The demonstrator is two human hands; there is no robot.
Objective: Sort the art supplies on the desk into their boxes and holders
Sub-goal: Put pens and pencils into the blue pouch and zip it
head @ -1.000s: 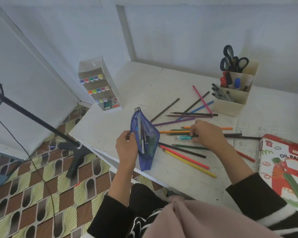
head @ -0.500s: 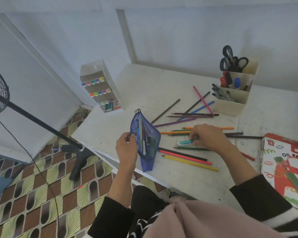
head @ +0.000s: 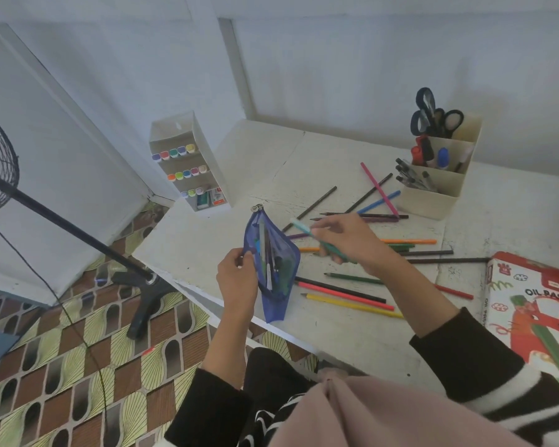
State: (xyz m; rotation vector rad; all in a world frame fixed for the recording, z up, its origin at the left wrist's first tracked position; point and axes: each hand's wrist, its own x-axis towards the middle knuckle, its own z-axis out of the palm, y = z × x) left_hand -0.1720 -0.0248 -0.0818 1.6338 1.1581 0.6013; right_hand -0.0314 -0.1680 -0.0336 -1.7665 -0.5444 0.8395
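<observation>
Nearest, the left hand [head: 236, 275] pinches the left lip of the blue mesh pouch [head: 273, 262], which is held at the front edge of the desk [head: 352, 343] with its mouth agape and several pens inside. Just right of the pouch, the right hand [head: 352, 243] pinches a teal pen [head: 307, 230] near its middle, lifted off the desk, its pale end pointing toward the pouch's mouth. The pen looks light, stiff and smooth, so a mid-barrel hold should steer it well; the pouch is soft and would probably fold shut if its lip were released. Right of the pouch, loose coloured pencils [head: 352, 305] lie scattered, with the oil pastel box [head: 536, 304] farther right. Beyond the pouch to the right stands the cream holder [head: 433, 195] with scissors; beyond it to the left, the marker rack [head: 191, 162].
</observation>
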